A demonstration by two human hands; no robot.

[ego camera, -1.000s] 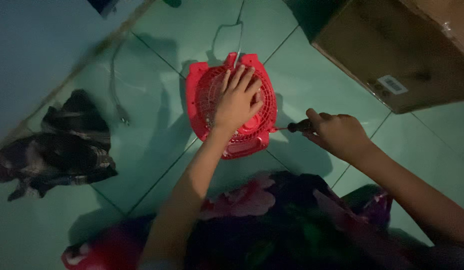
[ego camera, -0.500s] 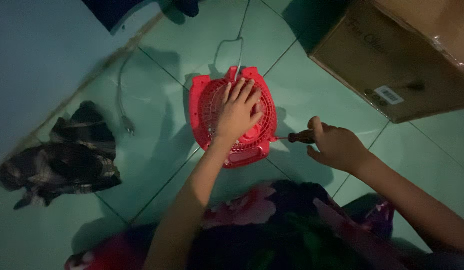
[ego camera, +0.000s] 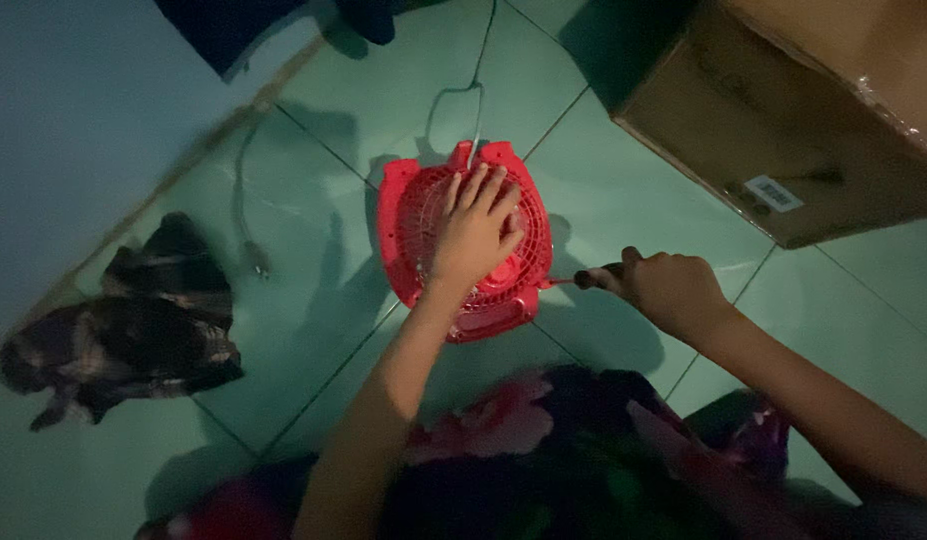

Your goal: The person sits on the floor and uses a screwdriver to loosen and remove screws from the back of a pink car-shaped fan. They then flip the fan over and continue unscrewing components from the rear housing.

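My left hand (ego camera: 475, 235) lies flat, fingers spread, on the red fan (ego camera: 465, 240) at frame centre on the tiled floor (ego camera: 623, 200). My right hand (ego camera: 668, 290) is clenched around a screwdriver (ego camera: 583, 279), tip at the fan's right edge. A cardboard box (ego camera: 813, 120) sits upper right, cut off; a crumpled dark cloth (ego camera: 123, 320) lies left, murky.

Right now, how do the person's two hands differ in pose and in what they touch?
The left hand lies flat, fingers spread, on the grille of the red fan; the right hand is closed in a fist around a screwdriver. The left hand rests on top of the fan, the right beside it, the tool's tip at the fan's edge. Both are bare.
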